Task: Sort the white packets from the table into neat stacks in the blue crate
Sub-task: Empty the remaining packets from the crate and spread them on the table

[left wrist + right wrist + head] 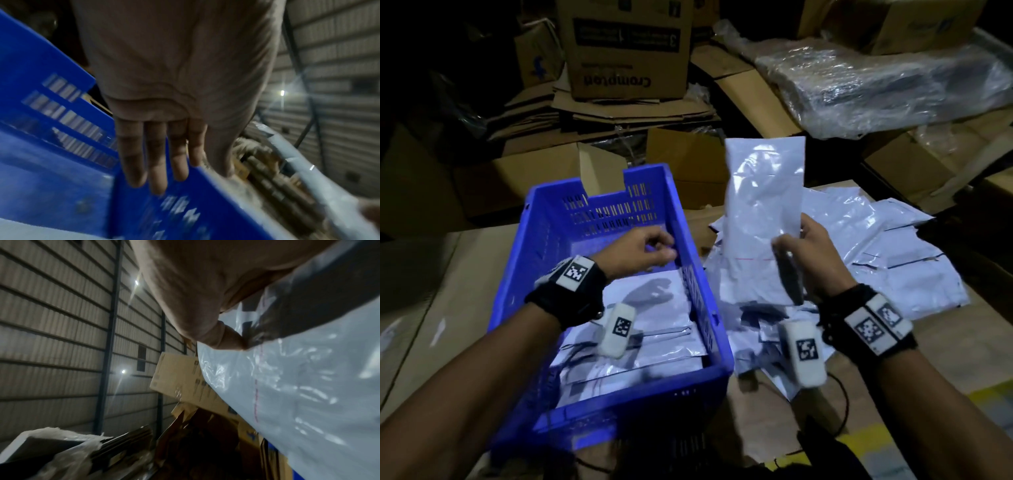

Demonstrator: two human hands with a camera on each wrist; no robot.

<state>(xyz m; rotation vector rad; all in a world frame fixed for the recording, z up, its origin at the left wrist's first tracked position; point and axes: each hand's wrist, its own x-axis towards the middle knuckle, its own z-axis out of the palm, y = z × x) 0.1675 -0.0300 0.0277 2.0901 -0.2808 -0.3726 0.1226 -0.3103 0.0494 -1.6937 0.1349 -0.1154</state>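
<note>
The blue crate [616,383] sits close by, with flat packets [654,308] stacked inside. The left hand [640,251] hangs over it, fingers loose, holding nothing. To its right, the right hand [808,253] pinches a thin, shiny white packet [763,192] standing tall. Behind lies the floppy pile [893,253] on the table.

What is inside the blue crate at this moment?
White packets lie flat in the near half of the blue crate, overlapping. The left hand hovers above them, holding nothing. The far floor looks bare. Whatever lies beneath the top packets is covered.
</note>
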